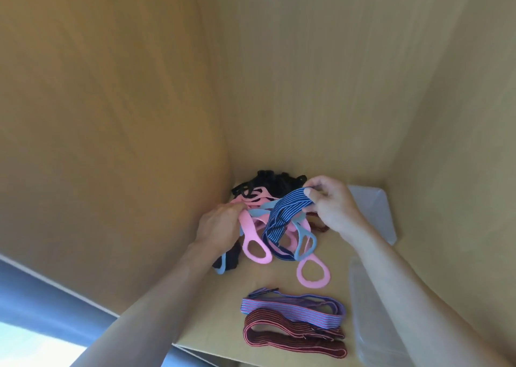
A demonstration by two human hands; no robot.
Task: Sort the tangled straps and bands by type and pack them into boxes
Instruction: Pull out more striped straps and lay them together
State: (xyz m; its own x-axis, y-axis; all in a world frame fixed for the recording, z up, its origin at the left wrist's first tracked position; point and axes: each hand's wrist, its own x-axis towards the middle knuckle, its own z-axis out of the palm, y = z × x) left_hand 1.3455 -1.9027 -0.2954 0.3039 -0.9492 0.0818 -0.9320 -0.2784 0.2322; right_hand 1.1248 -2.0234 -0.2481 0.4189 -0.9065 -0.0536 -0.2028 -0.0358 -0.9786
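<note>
The right hand (pixel 332 204) pinches the top edge of the blue striped band (pixel 282 216) over the pile (pixel 268 182) in the far left corner of the box (pixel 111 115). The left hand (pixel 220 224) grips a pink strap (pixel 251 241) there. Bare floor separates them from a purple band (pixel 290 308) and a maroon band (pixel 293 338) by the front edge.

- Cardboard floor (pixel 223 299) was walled by the left wall (pixel 111 115), back wall (pixel 307 87) and right wall (pixel 469 143); only the front edge was open.
- Tangled pile (pixel 259 199) filled the back-left corner.
- Left hand (pixel 220 224) gripped a pink band (pixel 252 241) and right hand (pixel 332 199) pinched a blue striped band (pixel 284 213); both forearms crossed in from the front edge.
- Purple strap (pixel 290 308) and maroon strap (pixel 293 338) blocked the front edge's middle.
- Clear plastic item (pixel 374 207) sat near the back-right corner, and a second clear item (pixel 374 324) just right of the straps.
- Bare floor lay between these two and along the right edge.
</note>
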